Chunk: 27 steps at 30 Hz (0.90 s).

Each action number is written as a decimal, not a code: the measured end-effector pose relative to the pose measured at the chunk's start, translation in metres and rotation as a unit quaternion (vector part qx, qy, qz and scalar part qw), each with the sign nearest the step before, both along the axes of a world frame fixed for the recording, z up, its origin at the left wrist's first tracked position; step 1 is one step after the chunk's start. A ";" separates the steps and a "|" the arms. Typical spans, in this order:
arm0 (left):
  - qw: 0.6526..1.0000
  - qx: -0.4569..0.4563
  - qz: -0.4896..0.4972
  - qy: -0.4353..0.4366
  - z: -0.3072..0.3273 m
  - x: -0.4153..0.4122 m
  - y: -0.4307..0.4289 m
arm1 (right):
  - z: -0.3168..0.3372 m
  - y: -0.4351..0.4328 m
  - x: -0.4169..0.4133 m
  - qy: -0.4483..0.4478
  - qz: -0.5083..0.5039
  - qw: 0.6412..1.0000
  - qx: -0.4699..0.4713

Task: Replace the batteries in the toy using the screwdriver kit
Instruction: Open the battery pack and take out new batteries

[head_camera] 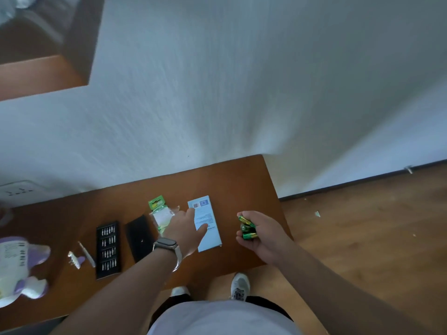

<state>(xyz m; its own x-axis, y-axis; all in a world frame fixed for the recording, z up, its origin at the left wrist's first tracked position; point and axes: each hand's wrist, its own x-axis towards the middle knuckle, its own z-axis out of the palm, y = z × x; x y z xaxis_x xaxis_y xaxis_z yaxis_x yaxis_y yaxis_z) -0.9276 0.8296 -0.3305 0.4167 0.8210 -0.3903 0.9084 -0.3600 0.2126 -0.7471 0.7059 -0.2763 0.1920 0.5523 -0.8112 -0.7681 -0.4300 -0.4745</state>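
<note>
We see the toy (pixel 21 267) at the far left edge of the brown table (pixel 229 184), partly cut by the picture's border. It is soft-looking, white with purple parts, and it has rows of dark print on the white side that faces up; the print is too small to read. Just beside it, to the right, lies a small white and purple piece (pixel 75 260), and next to this a thin silver screwdriver (pixel 86 254), lying at a slant.

The screwdriver kit is open. Its black bit tray (pixel 108 250) shows four rows of small metal bits, and the flat black lid (pixel 140 235) lies apart, to the right of the tray. Behind the lid is a torn battery pack (pixel 159 211), green card on top and clear plastic below.

The left hand (pixel 183 228), with a watch (pixel 165 244) on the wrist, has its fingers straight and spread, holding nothing. It reaches over a pale blue box (pixel 210 228) and the edge of the pack; we cannot tell if it touches them.

The right hand (pixel 261 235) is near the right edge of the table, palm turned up, fingers curled around several green and gold batteries (pixel 247 228). The exact number we cannot tell.
</note>
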 end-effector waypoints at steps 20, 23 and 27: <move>0.989 -0.046 0.106 -0.096 -0.005 0.050 0.014 | 0.015 0.011 0.017 -0.061 0.026 0.998 -0.019; 0.985 -0.033 0.104 -0.137 0.013 0.042 0.015 | 0.018 0.021 0.007 -0.059 0.050 0.997 -0.011; 0.976 -0.017 0.102 -0.191 0.036 0.021 0.018 | 0.025 0.038 -0.008 -0.066 0.079 0.995 0.007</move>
<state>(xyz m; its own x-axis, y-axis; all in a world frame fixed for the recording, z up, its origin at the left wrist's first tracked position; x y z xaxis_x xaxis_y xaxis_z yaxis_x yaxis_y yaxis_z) -0.9066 0.8476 -0.2941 0.3662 0.8912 -0.2675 0.8126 -0.1662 0.5586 -0.7554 0.7438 -0.2508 0.2066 0.5945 -0.7771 -0.6220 -0.5333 -0.5734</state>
